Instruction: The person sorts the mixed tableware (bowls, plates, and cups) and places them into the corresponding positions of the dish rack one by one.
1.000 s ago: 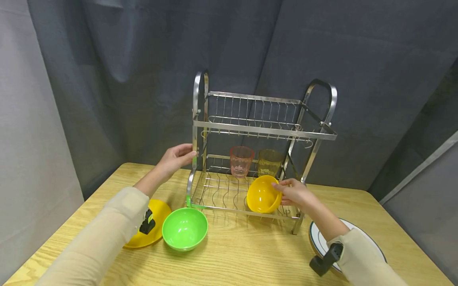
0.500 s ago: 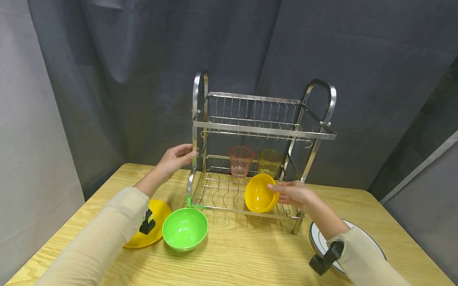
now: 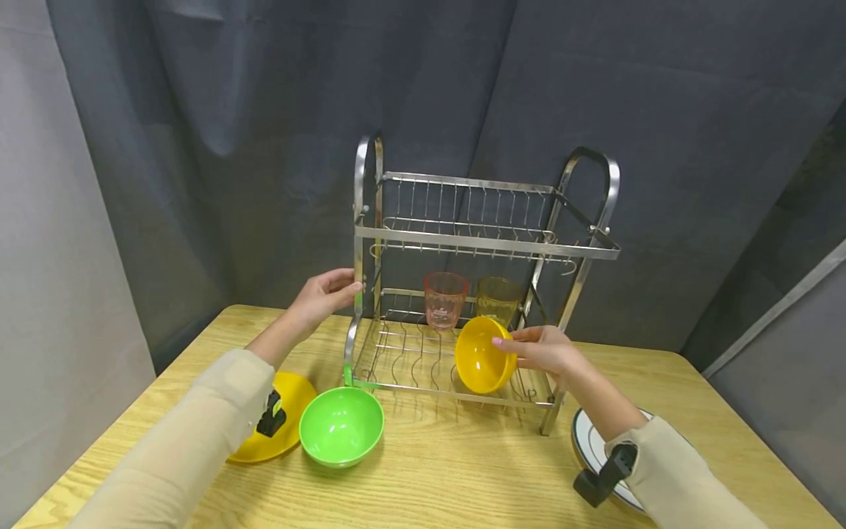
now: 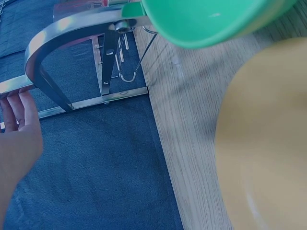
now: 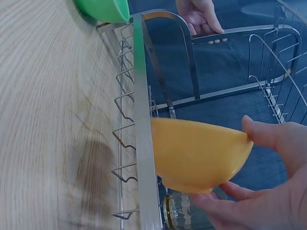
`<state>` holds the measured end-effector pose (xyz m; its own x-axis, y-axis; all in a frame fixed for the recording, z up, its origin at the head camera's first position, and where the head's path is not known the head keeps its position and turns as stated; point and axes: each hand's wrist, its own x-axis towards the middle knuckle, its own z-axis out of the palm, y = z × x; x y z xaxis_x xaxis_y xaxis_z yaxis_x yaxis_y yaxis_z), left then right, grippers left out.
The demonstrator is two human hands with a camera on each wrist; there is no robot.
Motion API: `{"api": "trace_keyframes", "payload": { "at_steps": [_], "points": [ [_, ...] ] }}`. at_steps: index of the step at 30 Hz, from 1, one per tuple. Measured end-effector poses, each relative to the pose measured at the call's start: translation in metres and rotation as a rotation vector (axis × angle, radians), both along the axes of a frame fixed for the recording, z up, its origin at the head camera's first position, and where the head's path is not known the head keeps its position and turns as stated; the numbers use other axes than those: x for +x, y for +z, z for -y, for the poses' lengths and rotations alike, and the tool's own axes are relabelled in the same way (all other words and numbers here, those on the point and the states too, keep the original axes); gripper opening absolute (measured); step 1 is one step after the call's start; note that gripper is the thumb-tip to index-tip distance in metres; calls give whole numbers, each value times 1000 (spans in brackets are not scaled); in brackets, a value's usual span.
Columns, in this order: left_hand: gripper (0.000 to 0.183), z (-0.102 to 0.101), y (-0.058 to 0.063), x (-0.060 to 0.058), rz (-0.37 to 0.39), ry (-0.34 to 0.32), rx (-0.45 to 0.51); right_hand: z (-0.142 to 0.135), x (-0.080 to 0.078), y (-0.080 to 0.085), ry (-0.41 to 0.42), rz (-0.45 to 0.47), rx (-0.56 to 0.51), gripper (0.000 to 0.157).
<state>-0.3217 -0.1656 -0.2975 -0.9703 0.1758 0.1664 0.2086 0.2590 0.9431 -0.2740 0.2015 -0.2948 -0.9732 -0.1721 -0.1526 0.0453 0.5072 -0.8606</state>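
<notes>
The right hand [image 3: 545,351] pinches a round, yellow, plastic-looking bowl [image 3: 479,360], tilted at the lower tier [image 3: 413,388] of a silver metal dish rack [image 3: 456,239], which the left hand [image 3: 324,297] grips. The bowl seems light, stiff, slippery; best hold is by rim and base.

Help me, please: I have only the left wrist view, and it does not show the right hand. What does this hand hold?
Observer: The right hand holds a yellow bowl by its rim and side.
Operator: Thank you. Is there something behind it, which I cannot see?
Observer: Yes, in the head view an amber glass shows behind it, in the dish rack.
Operator: I understand. And what is lying to the right of the rack?
Observer: A white plate with dark lines near its rim lies there on the table.
</notes>
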Motion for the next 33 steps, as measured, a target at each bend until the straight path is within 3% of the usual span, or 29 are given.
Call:
{"api": "trace_keyframes", "payload": {
  "at_steps": [9, 14, 23, 33],
  "points": [
    [51, 0, -1, 0, -13, -3, 0, 3, 0, 0, -116, -193, 189, 65],
    [50, 0, -2, 0, -11, -1, 15, 6, 1, -4, -139, -353, 350, 64],
    [50, 0, -1, 0, -6, -3, 24, 12, -1, -18, -88, -601, 500, 64],
    [51, -1, 0, 1, -2, -5, 27, 21, -1, -35, 30, -746, 572, 67]
  ]
}}
